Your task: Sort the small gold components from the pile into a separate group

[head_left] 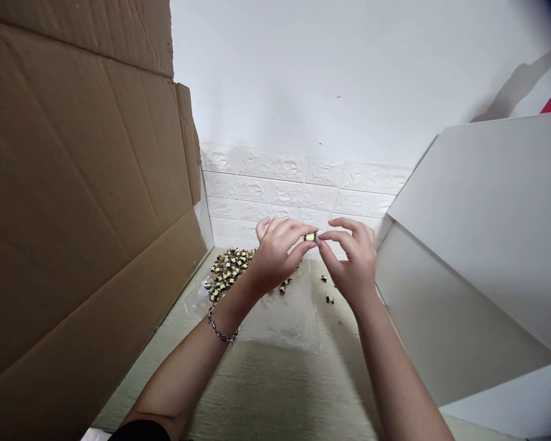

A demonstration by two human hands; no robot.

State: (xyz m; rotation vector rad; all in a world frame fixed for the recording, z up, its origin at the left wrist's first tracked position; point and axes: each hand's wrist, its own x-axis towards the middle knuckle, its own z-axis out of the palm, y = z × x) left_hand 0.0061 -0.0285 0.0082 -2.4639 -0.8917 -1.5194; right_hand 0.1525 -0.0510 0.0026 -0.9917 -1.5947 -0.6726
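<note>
My left hand [275, 257] and my right hand [353, 263] meet in the middle of the view, their fingertips pinching a small yellow-and-black wound component [310, 237] from both ends. Its underside is hidden by my fingers. Below my left hand lies a heap of several similar components [229, 272] on a clear plastic sheet [280, 312]. Loose pieces lie apart from the heap, one [329, 299] below my right hand and another [284, 285] by my left wrist. A chain bracelet [221, 324] circles my left wrist.
A tall brown cardboard panel [73, 184] stands along the left side, and a white board [463, 245] stands along the right. Behind the heap rises a white brick-patterned wall [294, 184]. The pale work surface [257, 392] extends toward me beneath my forearms.
</note>
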